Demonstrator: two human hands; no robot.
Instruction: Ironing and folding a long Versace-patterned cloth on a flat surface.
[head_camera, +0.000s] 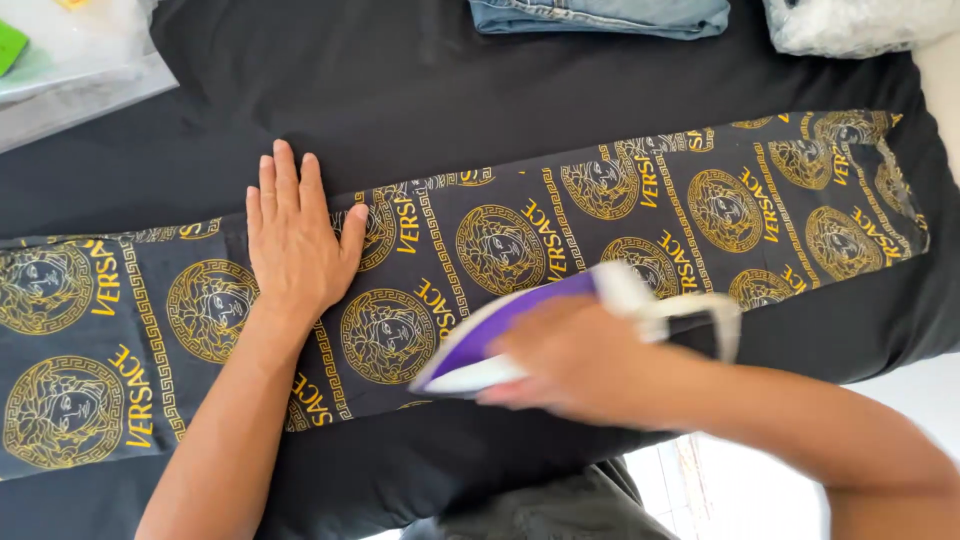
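Nearest the camera, the right forearm crosses in from the lower right, and the right hand is closed around the handle of a purple and white iron. Both are blurred with motion, so the exact finger placement on the handle cannot be made out. The iron's pointed nose faces left, toward the other arm, and its sole sits on a long strip of black cloth printed with gold medallions and key-pattern borders. A pale cord or loop trails from the iron's rear end, out to the right.

The patterned cloth lies stretched from the left edge to the upper right, slanting slightly upward, on a black padded surface that covers most of the view. The iron rests near the cloth's lower edge, about midway along its length.

The left hand lies flat on the cloth to the left of the iron — palm down, fingers straight and close together pointing away from the person, thumb held out to the right. It holds nothing; it presses the fabric down, near the iron but not touching it.

At the top edge lies folded blue denim, with a white crumpled bundle beside it at the right corner. Clear plastic sheeting sits in the upper left corner.
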